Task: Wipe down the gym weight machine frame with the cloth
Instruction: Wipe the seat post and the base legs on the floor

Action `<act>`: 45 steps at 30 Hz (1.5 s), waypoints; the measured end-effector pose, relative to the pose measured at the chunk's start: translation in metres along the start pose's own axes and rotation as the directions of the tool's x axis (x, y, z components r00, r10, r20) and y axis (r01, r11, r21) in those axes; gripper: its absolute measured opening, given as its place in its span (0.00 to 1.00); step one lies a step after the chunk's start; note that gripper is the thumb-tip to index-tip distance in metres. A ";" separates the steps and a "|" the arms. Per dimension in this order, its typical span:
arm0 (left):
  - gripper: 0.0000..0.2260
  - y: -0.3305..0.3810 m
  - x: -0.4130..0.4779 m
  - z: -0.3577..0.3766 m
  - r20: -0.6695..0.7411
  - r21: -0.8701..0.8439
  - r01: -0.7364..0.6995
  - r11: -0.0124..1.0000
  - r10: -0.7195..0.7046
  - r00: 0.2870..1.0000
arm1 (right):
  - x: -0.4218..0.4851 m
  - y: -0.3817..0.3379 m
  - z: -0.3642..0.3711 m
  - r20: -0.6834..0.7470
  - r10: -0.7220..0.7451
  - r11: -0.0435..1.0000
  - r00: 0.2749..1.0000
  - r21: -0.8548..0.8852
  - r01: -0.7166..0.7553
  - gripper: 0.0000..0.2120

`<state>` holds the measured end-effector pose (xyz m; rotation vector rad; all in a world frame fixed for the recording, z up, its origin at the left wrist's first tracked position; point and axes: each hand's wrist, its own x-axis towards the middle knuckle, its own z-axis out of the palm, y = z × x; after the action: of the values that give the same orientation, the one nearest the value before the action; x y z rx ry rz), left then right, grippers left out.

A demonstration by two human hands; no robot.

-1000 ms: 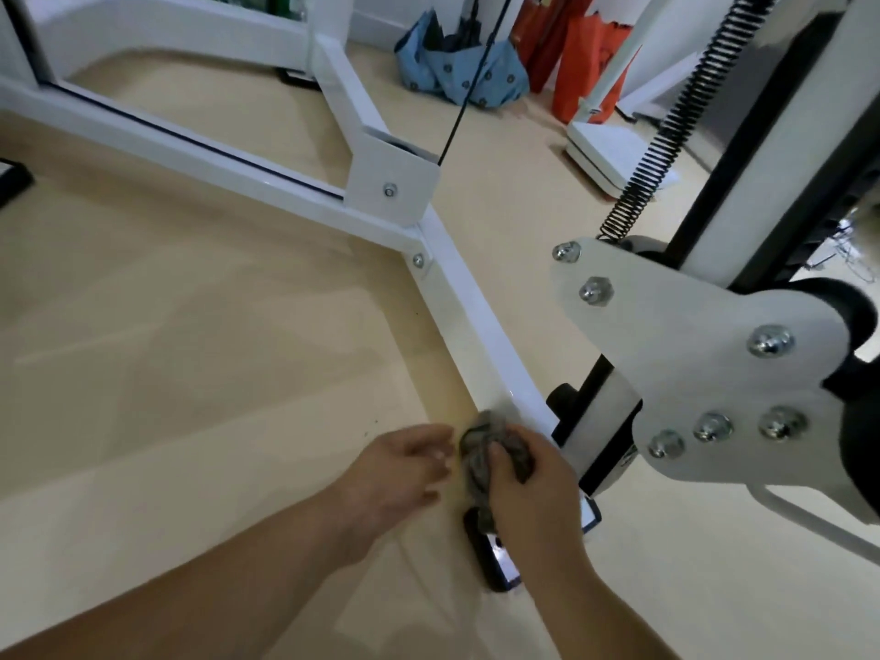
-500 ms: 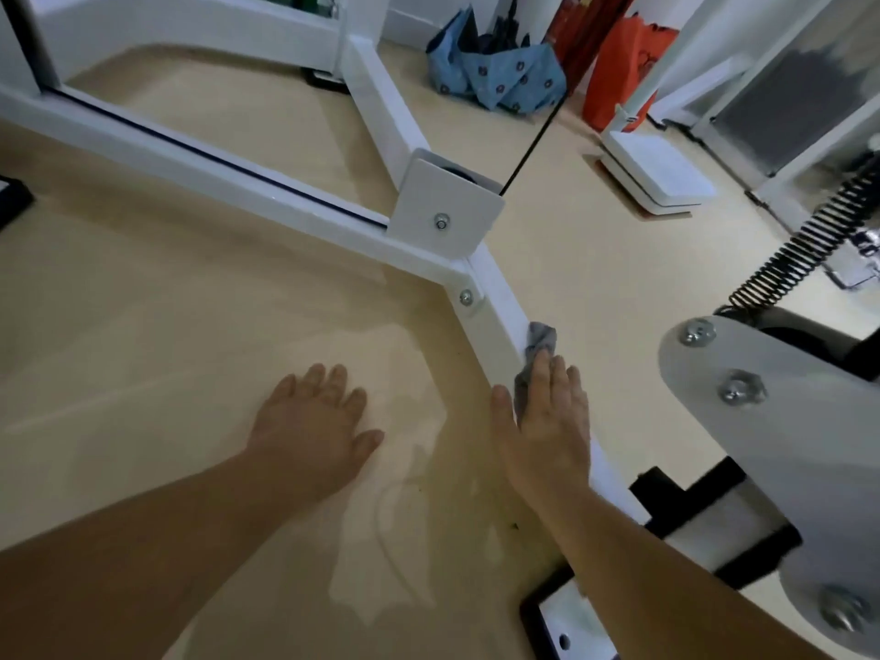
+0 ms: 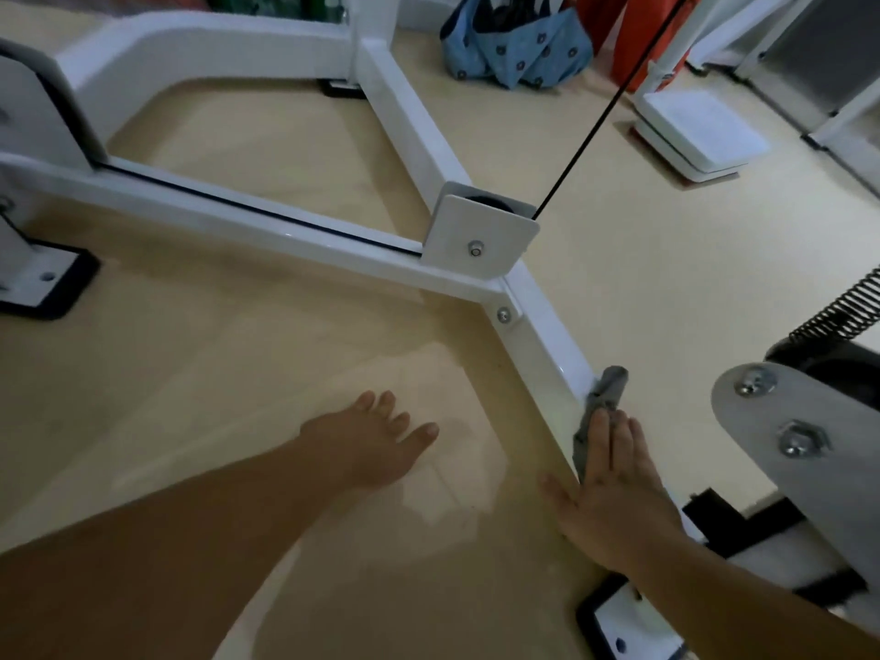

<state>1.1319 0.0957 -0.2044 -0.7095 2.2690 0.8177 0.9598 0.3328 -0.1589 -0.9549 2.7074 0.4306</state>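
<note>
your right hand (image 3: 612, 488) lies flat, fingers together, pressing the crumpled grey cloth (image 3: 601, 406) on the white metal floor rail of the frame (image 3: 538, 345), lower right of the frame. left hand (image 3: 376, 440) spread on the beige floor (image 3: 190, 373), bracing. judging by position, you're mid-rail; the bolted joint (image 3: 504, 315), the pulley bracket (image 3: 481, 231) and the rails in the upper left look unwiped.
</note>
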 end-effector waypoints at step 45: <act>0.25 0.091 0.010 0.000 -0.365 -0.357 -0.267 0.895 0.130 0.922 | 0.097 -0.059 -0.052 -0.218 -0.030 0.942 0.976 0.320 0.100 0.32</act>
<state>1.0655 0.1538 -0.1783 -0.8564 2.5348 1.3851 0.9176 0.2159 -0.1526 -1.0373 2.7949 -0.1459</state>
